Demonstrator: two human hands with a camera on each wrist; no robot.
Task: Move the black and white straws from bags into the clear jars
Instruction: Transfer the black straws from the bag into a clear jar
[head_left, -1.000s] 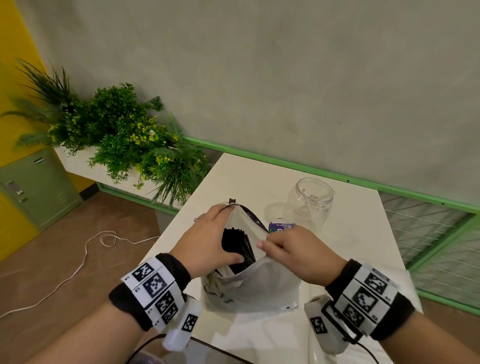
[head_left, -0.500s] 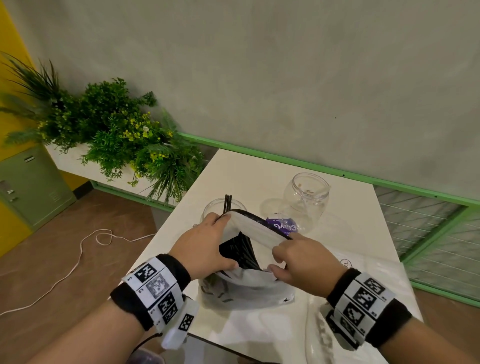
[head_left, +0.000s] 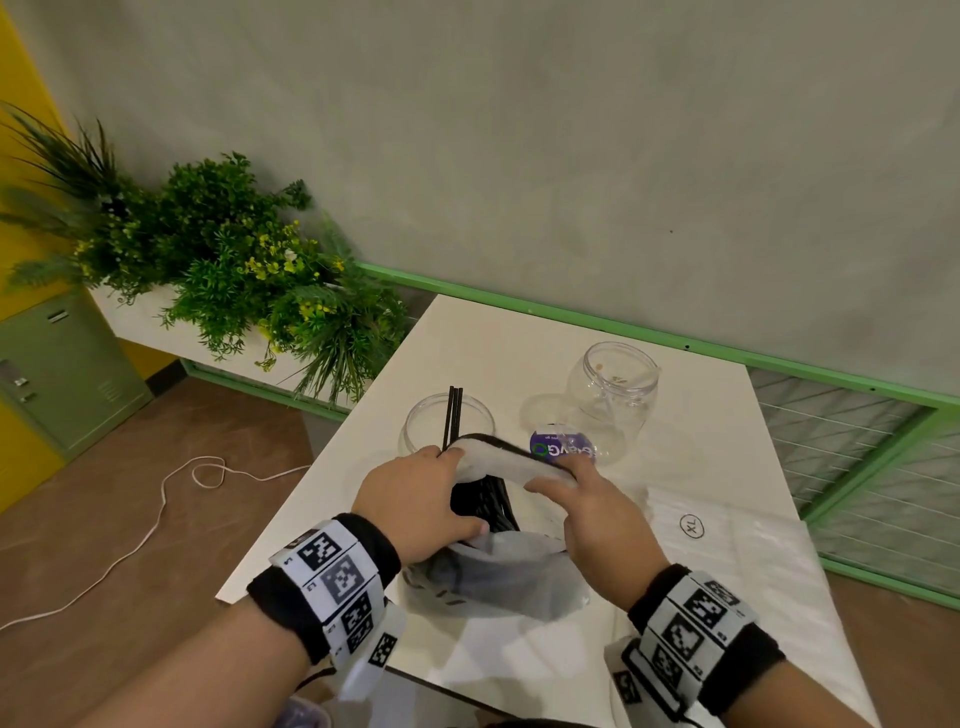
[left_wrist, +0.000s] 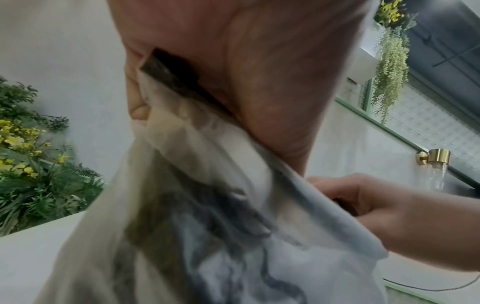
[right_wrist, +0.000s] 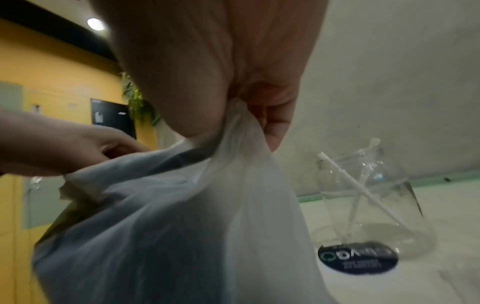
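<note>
A white plastic bag (head_left: 498, 577) stands on the table (head_left: 691, 462) with a bundle of black straws (head_left: 488, 506) inside its open mouth. My left hand (head_left: 415, 493) grips the bag's left rim, and my right hand (head_left: 582, 504) pinches the right rim. In the right wrist view my right hand (right_wrist: 221, 72) bunches the bag (right_wrist: 182, 226) between thumb and fingers. Behind the bag, a clear jar (head_left: 415, 431) holds three black straws (head_left: 453, 415). A second clear jar (head_left: 621, 387) at the right holds white straws (right_wrist: 350, 181).
A round purple label (head_left: 563, 449) lies on the table between the jars. A clear flat bag marked XL (head_left: 727, 540) lies at the right. A planter with green plants (head_left: 234, 270) stands left of the table, and a white cable (head_left: 156, 519) runs over the floor.
My left hand's fingers have come out of the bag's mouth and now hold its rim. Both hands have pulled the mouth wider and lower, and the jar with black straws shows behind it.
</note>
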